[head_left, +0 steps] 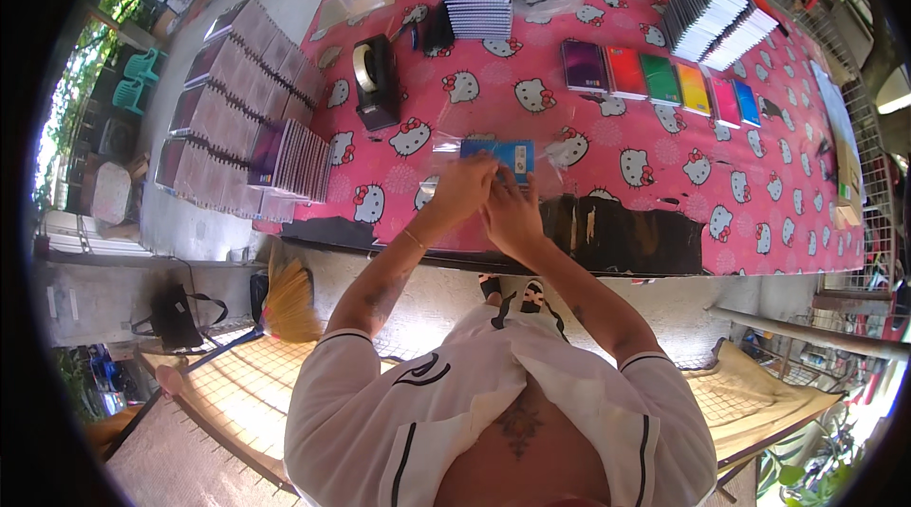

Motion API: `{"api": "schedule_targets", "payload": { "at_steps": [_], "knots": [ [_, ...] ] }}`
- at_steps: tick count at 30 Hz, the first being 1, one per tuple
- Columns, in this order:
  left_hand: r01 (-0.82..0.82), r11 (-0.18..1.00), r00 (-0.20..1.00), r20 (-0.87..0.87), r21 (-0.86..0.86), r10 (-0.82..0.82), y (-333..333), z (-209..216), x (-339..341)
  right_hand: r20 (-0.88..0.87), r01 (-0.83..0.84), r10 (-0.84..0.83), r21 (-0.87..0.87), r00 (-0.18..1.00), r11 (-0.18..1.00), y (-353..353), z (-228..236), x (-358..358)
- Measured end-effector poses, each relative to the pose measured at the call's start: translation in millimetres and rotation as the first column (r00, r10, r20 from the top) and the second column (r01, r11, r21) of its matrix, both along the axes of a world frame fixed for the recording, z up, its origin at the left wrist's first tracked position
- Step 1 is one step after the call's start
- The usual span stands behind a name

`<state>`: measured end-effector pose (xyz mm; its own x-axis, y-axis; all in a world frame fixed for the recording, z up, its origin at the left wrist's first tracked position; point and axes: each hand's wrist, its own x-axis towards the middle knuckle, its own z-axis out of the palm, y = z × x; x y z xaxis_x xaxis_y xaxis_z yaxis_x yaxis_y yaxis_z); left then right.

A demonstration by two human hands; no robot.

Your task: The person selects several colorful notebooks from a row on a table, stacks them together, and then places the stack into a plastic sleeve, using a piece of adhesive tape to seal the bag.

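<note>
Notebook [495,147], blue, amid clear film [554,135], partly under left hand [463,184] and right hand [511,219]; fingers [513,186] bunched, pinch unclear.

Tape dispenser [384,94] left, notebook row [660,78] right; bare tablecloth [508,69] between.

A white shirt [631,393], open in front, carries black trim along sleeves and front edges, plus a curving black mark [422,370] at left. A thin bracelet [415,239] circles the left wrist; dark tattoos [519,428] mark chest and arms.
</note>
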<state>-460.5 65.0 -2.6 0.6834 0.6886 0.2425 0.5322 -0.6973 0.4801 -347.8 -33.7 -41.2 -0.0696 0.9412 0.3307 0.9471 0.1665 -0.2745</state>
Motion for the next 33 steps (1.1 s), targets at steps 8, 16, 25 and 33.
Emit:
{"api": "schedule_targets", "payload": {
  "at_steps": [8, 16, 25, 33],
  "knots": [
    [0.035, 0.957, 0.999, -0.019, 0.287, -0.031, -3, -25, -9, -0.063, 0.067, -0.055, 0.208, 0.996, 0.976, 0, 50, 26],
    [-0.119, 0.924, 0.990, -0.032, 0.363, 0.140, -18, -8, -39, 0.242, -0.103, 0.047, 0.224, 0.969, 0.969, 15, 11, 55],
    [-0.575, 0.528, 0.498, 0.245, -0.625, 0.832, 180, 5, -125, 0.146, -0.074, 0.039, 0.241, 0.989, 0.968, 10, 16, 49],
    [-0.148, 0.572, 0.318, 0.509, -0.807, 0.800, 165, -60, -124, 0.132, -0.053, 0.014, 0.298, 0.991, 0.953, 10, 13, 56]
  ]
}}
